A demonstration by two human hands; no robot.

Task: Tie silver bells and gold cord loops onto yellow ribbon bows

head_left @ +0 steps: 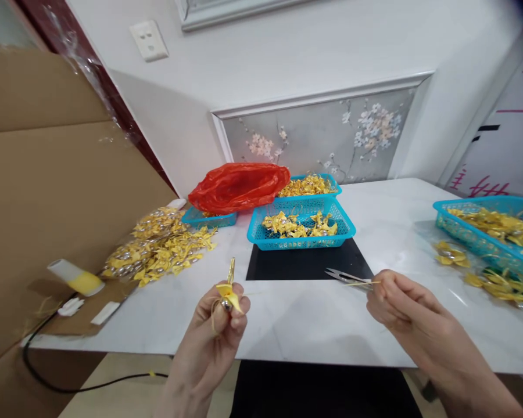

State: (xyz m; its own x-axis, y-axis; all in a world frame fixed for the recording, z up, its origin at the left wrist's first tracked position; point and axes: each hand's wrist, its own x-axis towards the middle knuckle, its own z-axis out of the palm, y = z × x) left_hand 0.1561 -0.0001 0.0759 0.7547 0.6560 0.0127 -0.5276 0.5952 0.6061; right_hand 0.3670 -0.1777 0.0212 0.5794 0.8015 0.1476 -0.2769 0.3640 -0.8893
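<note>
Pinching flower (230, 296) in our closed left hand (214, 328) | our right hand (407, 310) closed round snips (343, 274) and yellow strand (361, 284)

Bright, fairly even, cool light fills the room. A soft shadow falls across the wall (270, 64) at left; fainter ones dim the surface (396, 226), which shows a pale streak of glare at right. Wide-angle stretch tilts the edges, the top-right corner darkens, and the ornament (228, 295) looks slightly soft.
</note>
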